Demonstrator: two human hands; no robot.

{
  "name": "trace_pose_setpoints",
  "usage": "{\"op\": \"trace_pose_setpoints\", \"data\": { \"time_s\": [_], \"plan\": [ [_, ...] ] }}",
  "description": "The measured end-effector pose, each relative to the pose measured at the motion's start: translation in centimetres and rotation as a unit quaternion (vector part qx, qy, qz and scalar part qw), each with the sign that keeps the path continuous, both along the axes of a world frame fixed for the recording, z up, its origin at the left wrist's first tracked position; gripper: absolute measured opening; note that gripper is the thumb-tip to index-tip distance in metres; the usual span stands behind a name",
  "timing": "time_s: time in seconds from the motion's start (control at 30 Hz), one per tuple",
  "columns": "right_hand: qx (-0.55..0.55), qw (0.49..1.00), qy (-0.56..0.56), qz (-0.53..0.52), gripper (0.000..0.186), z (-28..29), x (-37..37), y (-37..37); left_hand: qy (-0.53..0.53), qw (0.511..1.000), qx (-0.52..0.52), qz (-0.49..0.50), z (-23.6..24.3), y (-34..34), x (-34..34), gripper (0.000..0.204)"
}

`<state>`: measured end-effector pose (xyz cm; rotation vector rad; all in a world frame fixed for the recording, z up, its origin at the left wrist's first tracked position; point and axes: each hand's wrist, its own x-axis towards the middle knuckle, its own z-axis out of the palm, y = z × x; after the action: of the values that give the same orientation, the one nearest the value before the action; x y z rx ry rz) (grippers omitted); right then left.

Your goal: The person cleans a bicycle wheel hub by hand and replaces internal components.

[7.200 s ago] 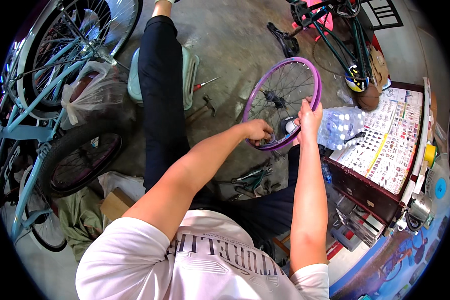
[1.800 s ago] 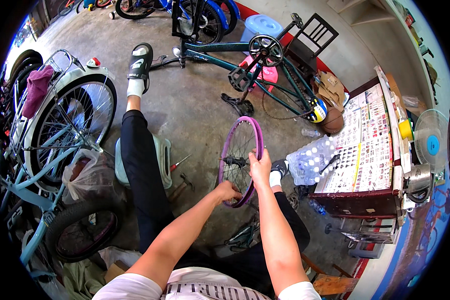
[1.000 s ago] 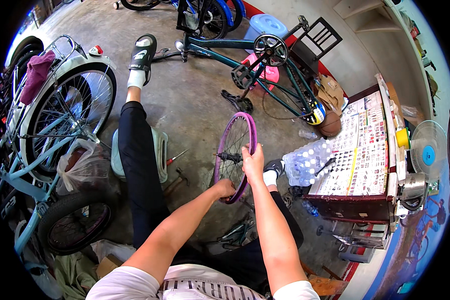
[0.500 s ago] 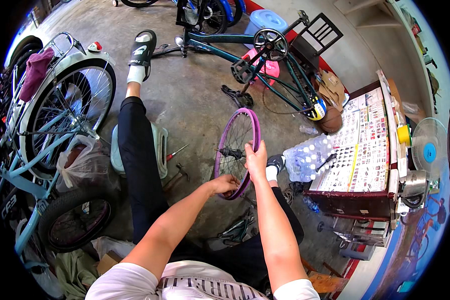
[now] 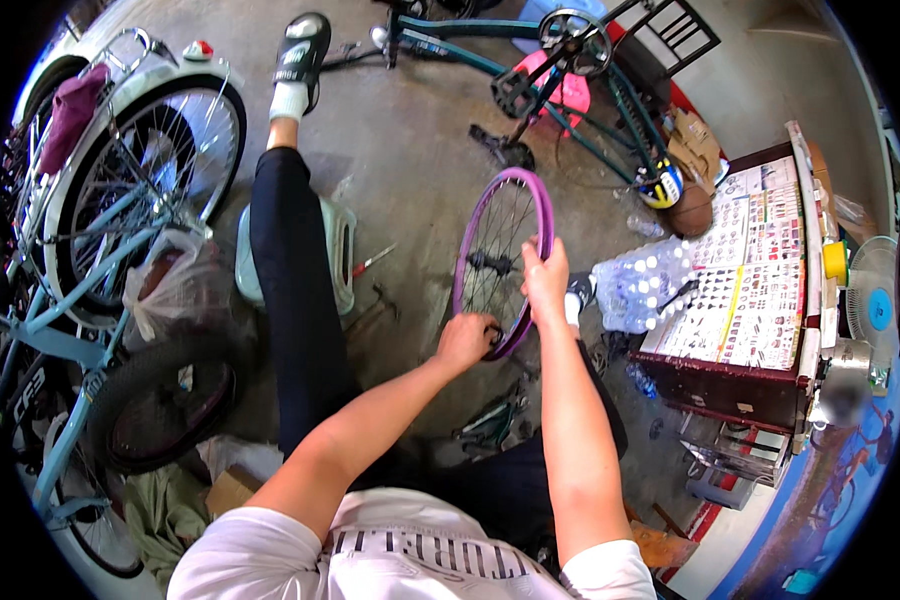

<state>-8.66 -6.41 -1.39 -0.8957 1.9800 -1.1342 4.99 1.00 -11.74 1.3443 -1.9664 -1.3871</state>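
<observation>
A purple bicycle wheel rim [image 5: 544, 208] with thin spokes and a dark hub [image 5: 490, 262] stands upright between my hands, bare of any tyre. My right hand [image 5: 547, 285] is closed round the rim's right side, thumb toward the spokes. Low on the wheel, my left hand [image 5: 465, 343] has its fingers pinched by the rim's lower edge. Something small and dark shows at those fingertips, too small to name. Left of the wheel, a screwdriver [image 5: 374, 260] with a red handle and a hammer [image 5: 378, 300] lie on the concrete floor.
An upturned teal bicycle frame [image 5: 455, 60] lies ahead. A light-blue bicycle [image 5: 65, 345] and a loose tyre [image 5: 130, 455] are at left. Beside my left leg sits a pale green stool [image 5: 340, 250]. Bottled water [image 5: 645, 285] stands against a cabinet [image 5: 725, 385] at right.
The view has shifted, so the wheel and both hands appear higher and farther right. My left hand's fingers have turned and curled more at the rim; the right hand keeps its hold.
</observation>
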Motion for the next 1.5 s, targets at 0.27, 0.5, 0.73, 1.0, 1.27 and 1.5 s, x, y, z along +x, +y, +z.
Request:
{"op": "trace_pose_setpoints", "data": {
  "time_s": [0.27,0.5,0.73,1.0,1.27,1.5],
  "plan": [
    [-0.02,0.997,-0.065,-0.029,0.021,-0.6,-0.9,0.4,0.201,0.854,0.479,-0.023,-0.6,-2.3,1.4,0.045],
    [-0.003,0.997,-0.074,-0.013,0.019,-0.4,-1.1,0.6,0.116,0.886,0.445,-0.064,0.0,-2.8,-1.1,0.028],
    [-0.002,0.999,-0.05,-0.013,0.022,-0.4,-0.3,0.7,0.097,0.902,0.384,-0.172,-2.6,-3.5,-1.6,0.017],
    [0.01,0.999,-0.031,0.037,0.021,-0.2,0.5,0.0,0.185,0.855,0.461,-0.153,-2.2,-3.6,0.8,0.021],
    [-0.008,1.0,-0.028,0.003,0.022,-0.6,0.8,-1.0,-0.073,0.989,0.082,0.096,0.4,-0.3,1.7,0.033],
    [0.016,0.998,-0.062,0.016,0.022,-0.3,-0.4,-0.2,0.112,0.889,0.365,0.253,-5.9,1.6,4.3,0.029]
  ]
}}
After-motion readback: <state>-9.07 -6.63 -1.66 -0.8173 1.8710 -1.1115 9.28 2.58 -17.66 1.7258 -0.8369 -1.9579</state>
